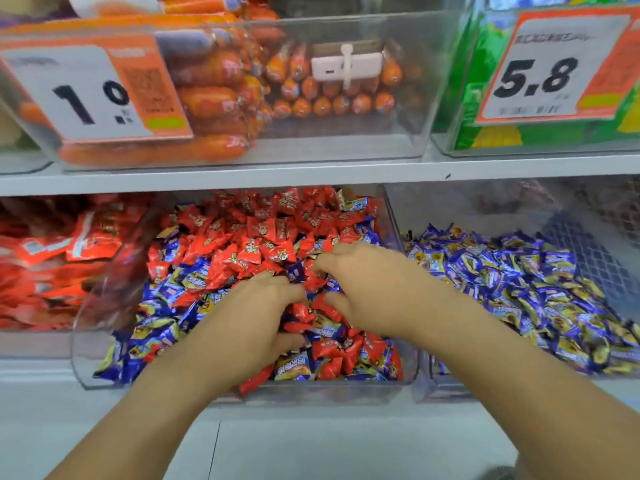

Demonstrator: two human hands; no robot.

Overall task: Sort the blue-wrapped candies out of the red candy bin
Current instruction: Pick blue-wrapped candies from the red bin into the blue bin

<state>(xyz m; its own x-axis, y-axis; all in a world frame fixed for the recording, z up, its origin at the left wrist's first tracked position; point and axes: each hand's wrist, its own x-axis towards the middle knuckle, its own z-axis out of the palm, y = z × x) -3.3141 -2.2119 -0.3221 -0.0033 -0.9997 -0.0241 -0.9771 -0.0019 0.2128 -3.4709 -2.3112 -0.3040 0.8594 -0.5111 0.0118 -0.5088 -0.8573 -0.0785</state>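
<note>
Both hands reach palm-down into the red candy bin (104, 348). The left hand (249, 317) and right hand (363, 289) curl narrow grips into mixed red candies (249, 251) and blue-wrapped candies (166, 292) beneath the fingers; whether either holds one, I cannot tell. Right of the grips, another bin (429, 386) holds only blue ones.

- Red candies (263, 244) with gold-and-white marks, heaped beyond the fingers.
- Blue-wrapped candies (166, 306) with yellow panels, left of the left hand (256, 317).
- Blue-and-yellow candies (519, 282) fill the clear bin right of the right hand (374, 289).
- Orange sausages (214, 98) overhead.
- Orange-bordered white price tag (547, 67), black digits.
</note>
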